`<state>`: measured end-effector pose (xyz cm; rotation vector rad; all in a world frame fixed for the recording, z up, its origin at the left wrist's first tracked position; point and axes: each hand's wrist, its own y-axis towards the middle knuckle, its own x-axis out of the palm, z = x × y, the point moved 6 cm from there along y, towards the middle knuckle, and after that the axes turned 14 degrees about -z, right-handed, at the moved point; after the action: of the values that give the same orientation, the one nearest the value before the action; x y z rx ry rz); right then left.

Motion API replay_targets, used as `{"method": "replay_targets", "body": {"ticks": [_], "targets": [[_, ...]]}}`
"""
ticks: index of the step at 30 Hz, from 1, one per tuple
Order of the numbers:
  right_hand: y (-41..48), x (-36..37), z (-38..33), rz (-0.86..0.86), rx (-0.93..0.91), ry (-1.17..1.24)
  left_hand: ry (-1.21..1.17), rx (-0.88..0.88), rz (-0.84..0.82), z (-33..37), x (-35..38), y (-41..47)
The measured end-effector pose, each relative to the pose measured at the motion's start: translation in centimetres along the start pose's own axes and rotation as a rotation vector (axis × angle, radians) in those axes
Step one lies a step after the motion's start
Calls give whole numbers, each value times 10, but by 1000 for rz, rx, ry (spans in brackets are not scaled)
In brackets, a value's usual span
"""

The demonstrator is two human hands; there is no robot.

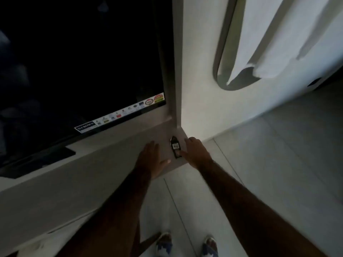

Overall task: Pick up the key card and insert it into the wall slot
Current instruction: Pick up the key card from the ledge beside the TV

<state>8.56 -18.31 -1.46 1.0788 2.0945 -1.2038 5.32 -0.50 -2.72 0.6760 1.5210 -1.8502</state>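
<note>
A small dark key card (175, 146) with a pale label lies flat on the grey shelf (104, 164), close to its right end by the wall corner. My right hand (195, 151) hovers just right of the card, fingers spread, with the thumb tip touching or nearly touching the card's near end. My left hand (152, 156) rests palm down on the shelf a short way left of the card, fingers apart and holding nothing. No wall slot is in view.
A large dark TV screen (79, 62) with a strip of stickers stands on the shelf to the left. A white wall (198, 71) with a rounded mirror (250, 43) is on the right. Pale floor tiles (278, 154) and my two feet are below.
</note>
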Motion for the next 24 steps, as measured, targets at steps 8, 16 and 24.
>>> {"method": "replay_targets", "body": {"ticks": [8,16,24], "targets": [[35,14,-21,87,140,147,20,-25,12,-19,26,2],[42,16,-4,124,273,369,-11,-19,32,-21,27,2],[19,11,23,144,239,964,-101,-15,-43,-8,7,0]]}}
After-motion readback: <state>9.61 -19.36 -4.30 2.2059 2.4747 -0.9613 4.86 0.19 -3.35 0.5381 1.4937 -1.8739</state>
